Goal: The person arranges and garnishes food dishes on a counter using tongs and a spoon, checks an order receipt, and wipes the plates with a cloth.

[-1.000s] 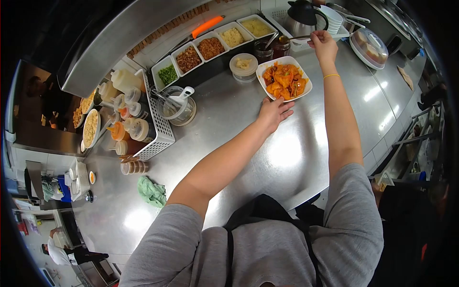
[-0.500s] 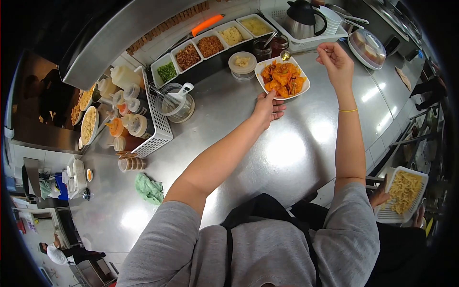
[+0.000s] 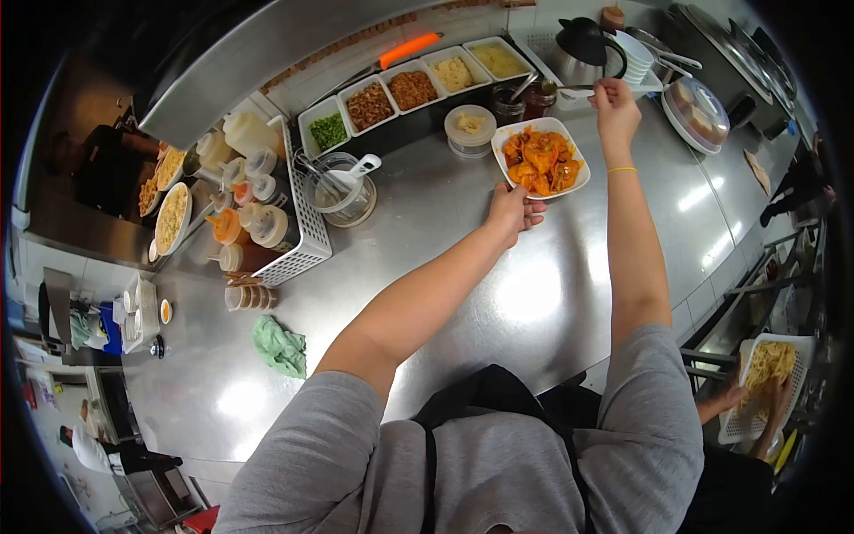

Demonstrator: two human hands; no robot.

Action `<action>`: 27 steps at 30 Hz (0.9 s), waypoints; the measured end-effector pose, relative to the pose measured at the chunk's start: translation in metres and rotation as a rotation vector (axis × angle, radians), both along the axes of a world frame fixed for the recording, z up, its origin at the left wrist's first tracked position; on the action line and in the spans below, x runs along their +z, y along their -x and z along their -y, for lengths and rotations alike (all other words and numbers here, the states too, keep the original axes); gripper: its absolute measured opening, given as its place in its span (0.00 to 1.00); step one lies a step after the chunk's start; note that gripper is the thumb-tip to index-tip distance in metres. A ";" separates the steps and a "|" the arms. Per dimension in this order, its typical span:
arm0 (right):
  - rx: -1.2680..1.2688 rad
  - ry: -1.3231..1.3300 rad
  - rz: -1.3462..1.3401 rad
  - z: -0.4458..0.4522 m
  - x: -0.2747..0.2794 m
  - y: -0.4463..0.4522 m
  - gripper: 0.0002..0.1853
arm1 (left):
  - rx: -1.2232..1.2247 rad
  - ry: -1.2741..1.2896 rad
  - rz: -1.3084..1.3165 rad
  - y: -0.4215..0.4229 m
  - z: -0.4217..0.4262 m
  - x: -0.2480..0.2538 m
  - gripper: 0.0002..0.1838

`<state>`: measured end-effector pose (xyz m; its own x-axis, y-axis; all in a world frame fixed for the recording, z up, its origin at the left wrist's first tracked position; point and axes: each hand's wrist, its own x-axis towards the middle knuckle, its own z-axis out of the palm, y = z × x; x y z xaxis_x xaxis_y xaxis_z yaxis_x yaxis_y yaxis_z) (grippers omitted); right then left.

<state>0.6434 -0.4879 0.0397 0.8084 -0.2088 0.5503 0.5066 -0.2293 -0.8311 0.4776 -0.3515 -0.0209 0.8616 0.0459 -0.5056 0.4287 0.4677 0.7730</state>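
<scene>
My left hand (image 3: 514,214) grips the near rim of a white square bowl (image 3: 583,181) filled with orange sauced food (image 3: 540,162); its thumb is at the edge. My right hand (image 3: 614,102) is pinched on the handle of a spoon (image 3: 574,88), up and to the right of the bowl. The spoon's head is beside the dark red jar (image 3: 539,101). Left of that jar stands a second dark jar (image 3: 507,109) with a spoon in it. A lidded round tub (image 3: 470,132) sits left of the bowl.
White trays of toppings (image 3: 412,89) line the back. A white basket of squeeze bottles (image 3: 307,240) and a green cloth (image 3: 279,345) are at left. A domed container (image 3: 696,114) stands at right. A co-worker's hands hold a noodle basket (image 3: 770,383) at lower right.
My right hand has moved the spoon from over the bowl back toward the jars. My left hand stays at the bowl's rim. The co-worker's noodle basket has shifted right and downward.
</scene>
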 end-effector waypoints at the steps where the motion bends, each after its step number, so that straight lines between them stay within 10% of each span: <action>1: 0.014 0.000 0.006 -0.005 -0.002 -0.006 0.03 | 0.023 0.005 0.012 0.001 0.000 0.000 0.14; 9: -0.208 0.728 0.423 -0.070 0.026 0.006 0.08 | 0.074 0.018 0.001 0.063 -0.038 0.004 0.16; 13: 0.452 0.881 0.256 -0.150 0.038 0.032 0.12 | 0.092 -0.028 -0.014 0.104 -0.081 0.006 0.16; 19: 0.585 1.187 0.105 -0.219 0.006 0.007 0.10 | 0.186 -0.107 -0.031 0.133 -0.128 0.006 0.16; 27: 0.473 0.941 -0.006 -0.222 0.021 -0.012 0.11 | 0.231 -0.121 -0.014 0.131 -0.148 0.000 0.17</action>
